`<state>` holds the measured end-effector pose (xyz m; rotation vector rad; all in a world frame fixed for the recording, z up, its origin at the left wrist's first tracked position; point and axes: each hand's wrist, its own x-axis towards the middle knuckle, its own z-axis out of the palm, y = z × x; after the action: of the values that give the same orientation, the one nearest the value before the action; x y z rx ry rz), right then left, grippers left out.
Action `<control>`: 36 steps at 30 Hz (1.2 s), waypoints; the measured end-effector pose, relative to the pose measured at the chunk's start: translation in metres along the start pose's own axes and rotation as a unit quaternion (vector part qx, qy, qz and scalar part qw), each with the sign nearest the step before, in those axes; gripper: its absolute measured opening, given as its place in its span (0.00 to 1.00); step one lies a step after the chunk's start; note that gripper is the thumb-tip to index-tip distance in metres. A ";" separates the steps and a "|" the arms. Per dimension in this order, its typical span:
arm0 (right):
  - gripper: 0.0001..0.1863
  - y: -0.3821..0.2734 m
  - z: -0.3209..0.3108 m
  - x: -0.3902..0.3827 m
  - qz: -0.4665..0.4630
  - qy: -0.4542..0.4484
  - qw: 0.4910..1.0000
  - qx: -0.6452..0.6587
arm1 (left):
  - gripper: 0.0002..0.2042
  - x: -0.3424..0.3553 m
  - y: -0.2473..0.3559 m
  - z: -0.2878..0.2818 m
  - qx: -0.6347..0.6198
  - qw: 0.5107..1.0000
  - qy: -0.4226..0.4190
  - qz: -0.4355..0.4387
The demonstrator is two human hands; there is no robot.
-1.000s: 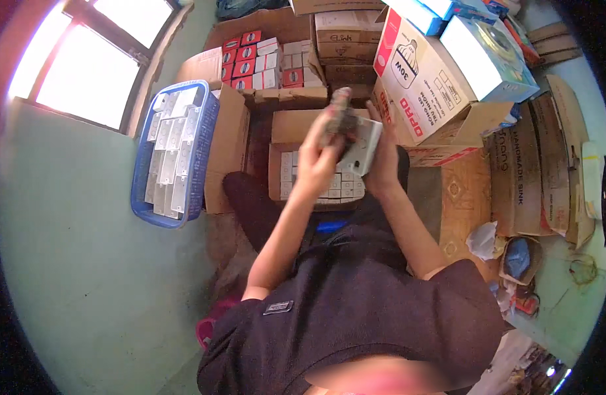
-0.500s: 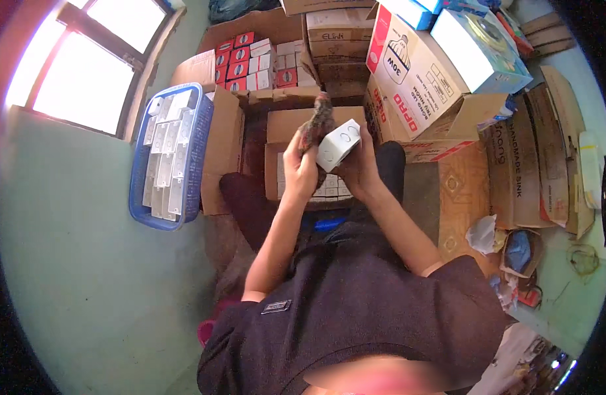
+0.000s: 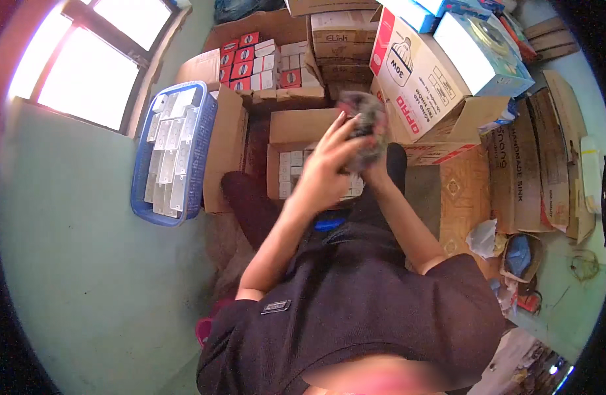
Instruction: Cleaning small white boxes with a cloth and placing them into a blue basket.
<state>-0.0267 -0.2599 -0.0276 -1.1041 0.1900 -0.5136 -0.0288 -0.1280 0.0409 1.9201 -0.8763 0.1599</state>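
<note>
Over the open carton [image 3: 303, 124] between my knees, my left hand [image 3: 326, 161] presses a dark, patterned cloth [image 3: 365, 125] with its fingers bent over it. The cloth is smeared by motion. Behind it, my right hand [image 3: 377, 174] is largely covered; only its wrist and lower part show. The white electrical box with round knock-out marks, seen in that hand a moment earlier, is hidden by the cloth. Inside the carton below, small white boxes [image 3: 291, 170] stand in rows, partly covered by my hands.
A blue plastic basket [image 3: 207, 135] holding several white electrical boxes [image 3: 166, 155] stands at the left by the wall. Farther off, a carton [image 3: 283, 93] contains red and white small packs [image 3: 244, 68]. Large cartons [image 3: 418, 79] are stacked at the right; flattened cardboard [image 3: 520, 158] leans beyond them.
My left hand has brought the cloth rightward and over the white electrical box, which was in plain sight before. My right hand has shifted slightly to the right and is now mostly covered.
</note>
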 end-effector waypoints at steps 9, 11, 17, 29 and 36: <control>0.37 0.034 -0.079 0.034 0.066 0.101 0.989 -0.083 | 0.24 -0.021 -0.008 -0.045 -0.057 0.994 -0.074 -0.056; 0.37 0.022 -0.053 0.025 0.114 0.091 0.988 -0.052 | 0.27 -0.017 -0.010 -0.040 -0.072 0.992 0.086 -0.056; 0.35 0.039 -0.071 0.039 0.318 0.048 0.883 0.343 | 0.29 -0.021 0.001 0.028 0.069 0.996 -0.005 0.059; 0.26 0.002 -0.031 0.040 -0.255 -0.033 0.938 -0.232 | 0.15 -0.055 -0.005 0.062 -0.640 0.597 0.182 -0.448; 0.23 -0.024 -0.062 0.062 -0.262 -0.016 0.915 -0.307 | 0.21 -0.087 0.005 -0.034 -0.595 0.697 0.200 -0.345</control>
<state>-0.0047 -0.3483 -0.0281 -1.7961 0.0151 -0.9538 -0.0876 -0.0571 0.0221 0.7657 0.1657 -0.3719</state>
